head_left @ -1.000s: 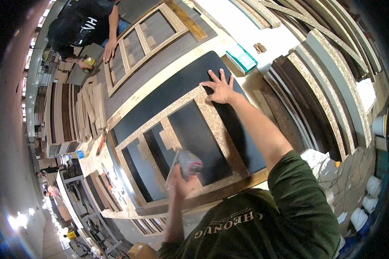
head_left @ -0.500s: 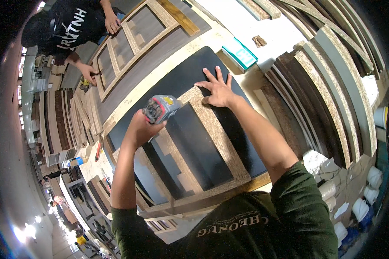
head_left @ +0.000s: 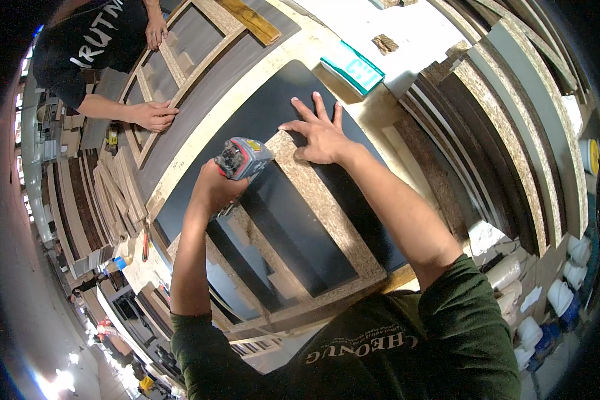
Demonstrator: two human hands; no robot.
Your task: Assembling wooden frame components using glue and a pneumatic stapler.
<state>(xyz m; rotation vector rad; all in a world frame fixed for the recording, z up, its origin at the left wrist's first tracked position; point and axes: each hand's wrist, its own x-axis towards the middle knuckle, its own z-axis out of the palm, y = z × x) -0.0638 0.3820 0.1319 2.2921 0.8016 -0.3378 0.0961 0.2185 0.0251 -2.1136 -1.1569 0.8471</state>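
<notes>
My left hand is wrapped around a grey-and-red nail gun, which stands over the far end of a particleboard frame. The gun's tip is hidden beneath its body. Under the frame lies a dark, glossy panel with a rounded corner. My right hand is open, its fingers spread over the panel and its thumb side against the frame's far right corner. Small board blocks sit along the frame's inner bars.
Across the bench, a co-worker's hands rest on a second particleboard frame. A green-and-white box lies beyond my right hand. Stacked board strips rise at the right, more strips at the left. White buckets stand lower right.
The nail gun and my left hand have shifted slightly down and left in view, with the whole view moving a little. The co-worker's near hand has moved onto the second frame's edge.
</notes>
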